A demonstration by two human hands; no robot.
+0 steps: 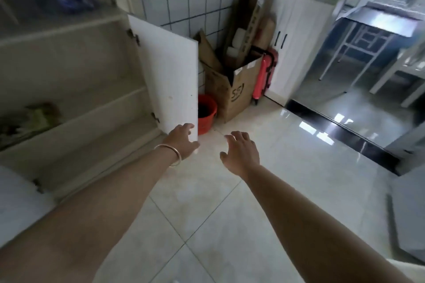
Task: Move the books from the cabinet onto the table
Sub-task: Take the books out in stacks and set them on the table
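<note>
We are reaching both bare arms out over the pale floor tiles (207, 213). Our left hand (182, 142), with a thin bangle (171, 152) at the wrist, is gripping the bottom corner of the open white cabinet door (170, 71), fingers curling round its edge. Our right hand (240, 152) is hovering just beside it, fingers spread and relaxed, holding nothing and touching nothing.

Left of the grip, the cabinet (76, 89) is standing open; deep on its lower shelf, well away from our hands, a blurred greenish heap that may be the books (30, 119) is lying flat. We cannot tell how many there are.

Just beyond the door, a red bucket (207, 113) is sitting on the floor, touching a brown cardboard box (234, 94) stuffed with flattened cardboard. A pink suitcase (264, 73) is standing beside the box against a white cupboard (292, 38).

Far to the right of our hands, past a dark floor strip (340, 130), a table (377, 22) is standing on white legs.
</note>
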